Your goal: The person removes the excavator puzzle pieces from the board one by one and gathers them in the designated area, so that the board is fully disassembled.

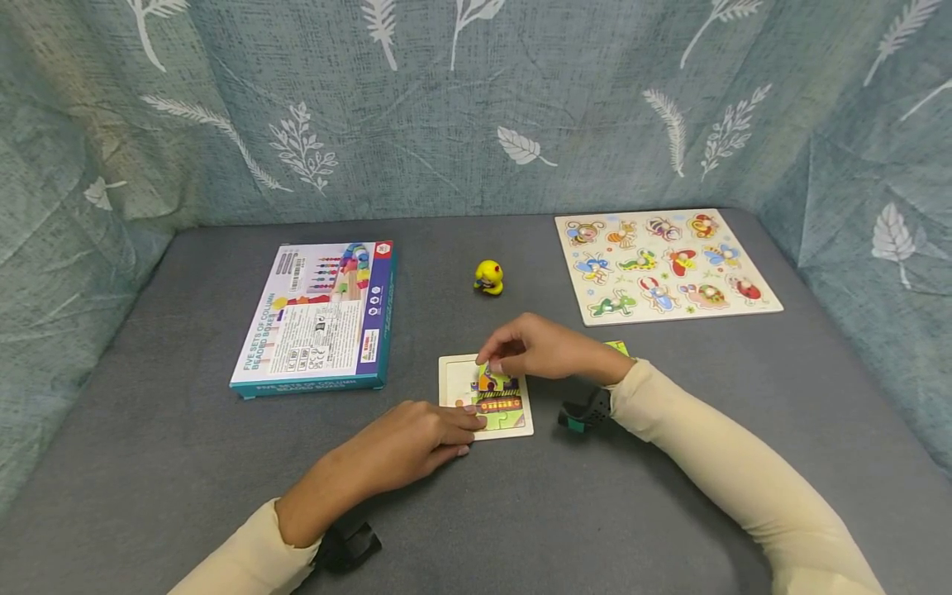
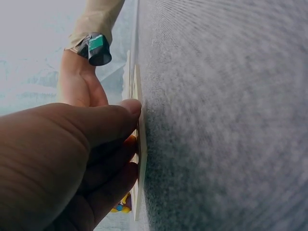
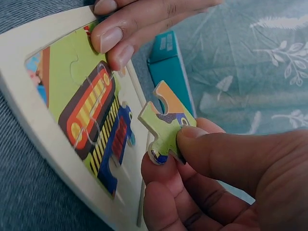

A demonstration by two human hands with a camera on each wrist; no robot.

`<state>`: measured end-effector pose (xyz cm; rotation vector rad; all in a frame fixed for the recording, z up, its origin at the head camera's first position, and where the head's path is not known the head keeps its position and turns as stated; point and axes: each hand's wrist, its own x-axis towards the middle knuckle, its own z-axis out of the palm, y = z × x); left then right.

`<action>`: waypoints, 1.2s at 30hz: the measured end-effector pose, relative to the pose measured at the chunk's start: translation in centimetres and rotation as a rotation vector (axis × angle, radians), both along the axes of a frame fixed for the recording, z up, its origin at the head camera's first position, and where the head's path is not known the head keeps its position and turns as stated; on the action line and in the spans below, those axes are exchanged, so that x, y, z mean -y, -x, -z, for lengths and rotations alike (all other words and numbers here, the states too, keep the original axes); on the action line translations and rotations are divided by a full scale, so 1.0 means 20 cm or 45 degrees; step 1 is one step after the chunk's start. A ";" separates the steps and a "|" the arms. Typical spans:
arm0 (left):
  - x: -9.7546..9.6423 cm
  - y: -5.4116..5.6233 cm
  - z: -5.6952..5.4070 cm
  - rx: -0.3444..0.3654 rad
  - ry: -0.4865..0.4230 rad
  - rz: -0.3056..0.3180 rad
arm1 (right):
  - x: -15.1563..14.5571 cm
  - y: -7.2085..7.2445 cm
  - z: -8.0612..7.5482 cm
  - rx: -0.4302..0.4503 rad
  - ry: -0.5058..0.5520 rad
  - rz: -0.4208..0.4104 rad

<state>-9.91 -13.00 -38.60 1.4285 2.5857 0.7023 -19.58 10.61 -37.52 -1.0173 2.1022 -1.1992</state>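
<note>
A small wooden puzzle tray point(image 1: 458, 380) lies in front of me, its lower part filled with joined pieces point(image 3: 89, 103) that picture a yellow-and-red vehicle track on green. My right hand point(image 1: 546, 349) is over the tray's upper right. Between thumb and fingers it pinches a loose jigsaw piece point(image 3: 168, 126), green with orange and blue, tilted above the bare part of the tray in the right wrist view. The left hand point(image 1: 416, 442) rests its fingertips on the tray's lower left and the fitted pieces, with the thumb at the near edge.
Left of the tray lies a boxed bead set point(image 1: 320, 318). Behind the tray sits a small yellow toy figure point(image 1: 488, 278). A wooden insect peg board point(image 1: 669, 264) lies at the back right. Something green point(image 1: 619, 347) shows partly behind the right wrist. A leaf-patterned curtain point(image 1: 461, 116) hangs behind.
</note>
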 end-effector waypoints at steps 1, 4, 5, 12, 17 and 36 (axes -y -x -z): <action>0.00 0.00 0.00 0.002 0.004 -0.003 | -0.01 0.00 0.00 -0.001 -0.004 0.001; 0.00 0.00 0.00 0.006 0.007 -0.008 | -0.03 0.00 -0.01 -0.006 -0.008 0.010; 0.00 0.00 0.00 0.006 0.004 -0.009 | -0.03 0.00 -0.01 -0.007 -0.008 0.013; 0.00 0.00 0.01 -0.015 -0.007 -0.012 | -0.10 0.00 -0.02 -0.017 -0.025 0.041; 0.00 0.00 0.01 0.000 -0.004 -0.020 | -0.14 -0.01 -0.02 -0.019 -0.014 0.038; 0.00 0.00 0.00 0.041 -0.141 0.000 | -0.29 -0.04 -0.03 -0.022 -0.110 0.075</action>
